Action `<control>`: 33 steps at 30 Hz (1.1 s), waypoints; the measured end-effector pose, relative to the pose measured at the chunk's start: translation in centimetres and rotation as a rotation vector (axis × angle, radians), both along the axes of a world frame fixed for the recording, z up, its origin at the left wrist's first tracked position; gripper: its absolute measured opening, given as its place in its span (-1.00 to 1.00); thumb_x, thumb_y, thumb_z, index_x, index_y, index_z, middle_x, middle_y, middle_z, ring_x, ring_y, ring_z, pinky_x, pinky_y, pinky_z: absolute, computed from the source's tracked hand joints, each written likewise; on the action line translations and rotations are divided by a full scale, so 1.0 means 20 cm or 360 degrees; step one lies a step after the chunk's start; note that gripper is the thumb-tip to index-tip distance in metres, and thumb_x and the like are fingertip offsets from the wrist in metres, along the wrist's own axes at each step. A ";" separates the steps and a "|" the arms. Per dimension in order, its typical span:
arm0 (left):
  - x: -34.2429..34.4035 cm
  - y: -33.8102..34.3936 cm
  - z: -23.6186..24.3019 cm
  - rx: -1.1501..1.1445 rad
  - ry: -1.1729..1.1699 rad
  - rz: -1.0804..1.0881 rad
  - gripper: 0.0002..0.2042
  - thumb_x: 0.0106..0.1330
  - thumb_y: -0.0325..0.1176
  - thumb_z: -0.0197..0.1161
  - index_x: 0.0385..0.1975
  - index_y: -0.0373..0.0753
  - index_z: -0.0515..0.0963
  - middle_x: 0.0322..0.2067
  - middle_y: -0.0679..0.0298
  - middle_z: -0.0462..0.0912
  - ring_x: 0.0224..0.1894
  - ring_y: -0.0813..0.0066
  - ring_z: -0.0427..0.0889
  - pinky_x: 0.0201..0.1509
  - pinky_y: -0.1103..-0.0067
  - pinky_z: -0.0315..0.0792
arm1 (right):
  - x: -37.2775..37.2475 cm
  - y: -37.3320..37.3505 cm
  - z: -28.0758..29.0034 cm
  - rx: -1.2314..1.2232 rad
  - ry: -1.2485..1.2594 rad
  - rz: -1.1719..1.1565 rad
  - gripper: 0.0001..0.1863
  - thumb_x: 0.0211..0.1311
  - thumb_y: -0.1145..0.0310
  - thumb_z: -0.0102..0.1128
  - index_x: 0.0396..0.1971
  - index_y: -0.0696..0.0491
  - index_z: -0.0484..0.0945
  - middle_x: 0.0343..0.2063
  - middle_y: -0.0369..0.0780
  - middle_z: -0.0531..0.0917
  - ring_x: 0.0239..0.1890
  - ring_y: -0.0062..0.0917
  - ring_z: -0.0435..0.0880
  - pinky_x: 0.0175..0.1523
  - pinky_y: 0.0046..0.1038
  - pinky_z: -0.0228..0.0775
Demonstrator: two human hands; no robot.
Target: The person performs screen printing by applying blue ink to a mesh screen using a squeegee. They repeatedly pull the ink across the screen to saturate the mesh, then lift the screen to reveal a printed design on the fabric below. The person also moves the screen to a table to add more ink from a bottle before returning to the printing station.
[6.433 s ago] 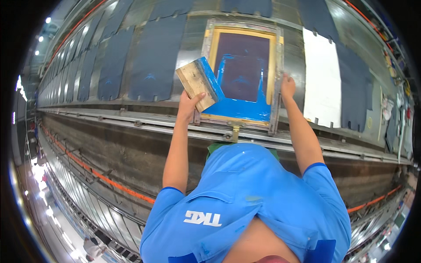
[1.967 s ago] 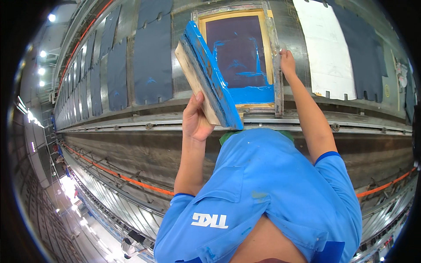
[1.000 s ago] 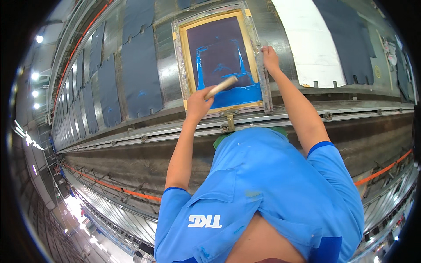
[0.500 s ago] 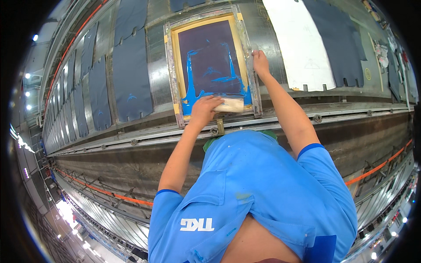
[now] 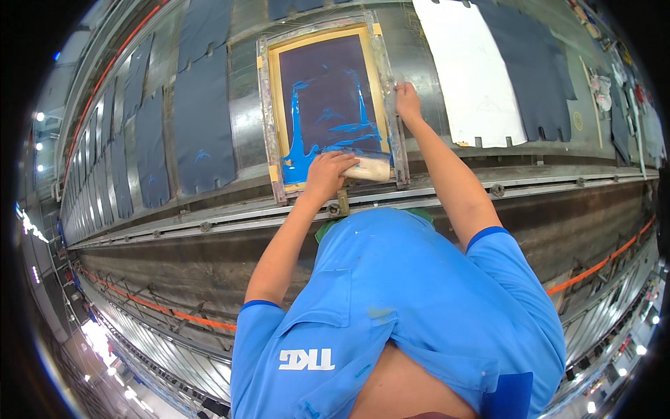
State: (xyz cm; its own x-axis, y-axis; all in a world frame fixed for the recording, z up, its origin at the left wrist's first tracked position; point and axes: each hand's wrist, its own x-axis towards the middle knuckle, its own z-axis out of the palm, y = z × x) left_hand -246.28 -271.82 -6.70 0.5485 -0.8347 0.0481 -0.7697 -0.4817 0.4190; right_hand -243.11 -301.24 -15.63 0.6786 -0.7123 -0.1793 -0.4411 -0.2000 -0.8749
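My left hand (image 5: 330, 170) is closed on a wooden squeegee (image 5: 368, 168), which lies crosswise at the near end of a screen-printing frame (image 5: 264, 112). Blue ink (image 5: 296, 153) covers part of the near end and runs in streaks up both sides of the dark mesh (image 5: 317, 70), which has a yellow taped border. My right hand (image 5: 408, 101) is closed on the frame's right rail, near its middle. The squeegee's blade is mostly hidden under its wooden handle.
The long metal table (image 5: 244, 119) carries several dark grey panels (image 5: 202, 119), some with small blue marks, and a white panel (image 5: 471, 77) right of the frame. A metal rail (image 5: 537, 180) runs along the near edge. Beyond a trough behind my body is an orange bar (image 5: 600, 262).
The squeegee, raised and tilted in my left hand earlier, has come down onto the screen's near end. Ink streaks on the mesh have shifted. My right hand stays at the frame's rail.
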 end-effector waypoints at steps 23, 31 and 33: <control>0.03 0.16 -0.05 -0.0983 0.1164 0.1146 -0.69 0.25 -0.45 0.27 -0.03 -0.40 0.58 -0.26 0.22 0.71 -0.25 0.58 0.62 -0.16 0.61 0.48 | 0.00 -0.02 -0.03 -0.0105 0.0105 -0.0024 -0.56 0.46 -0.01 -0.16 -0.17 0.05 0.57 -0.19 0.01 0.69 -0.04 0.01 0.61 0.05 -0.08 0.39; -0.09 -0.33 -0.06 -0.1259 0.1653 0.1171 -0.72 0.30 -0.48 0.29 -0.03 -0.45 0.57 -0.23 0.21 0.71 -0.25 0.62 0.63 -0.16 0.63 0.49 | -0.01 -0.01 -0.02 -0.0058 0.0000 0.0016 -0.57 0.46 0.02 -0.13 -0.16 0.09 0.56 -0.18 0.04 0.68 -0.04 0.03 0.60 0.07 -0.10 0.39; -0.13 -0.36 -0.10 -0.1262 0.1718 0.1105 -0.73 0.30 -0.47 0.29 -0.04 -0.45 0.57 -0.23 0.21 0.71 -0.26 0.62 0.63 -0.17 0.63 0.49 | 0.01 -0.03 -0.03 -0.0056 -0.0044 0.0006 -0.57 0.46 0.04 -0.12 -0.17 0.10 0.56 -0.19 0.05 0.68 -0.04 0.04 0.60 0.07 -0.10 0.39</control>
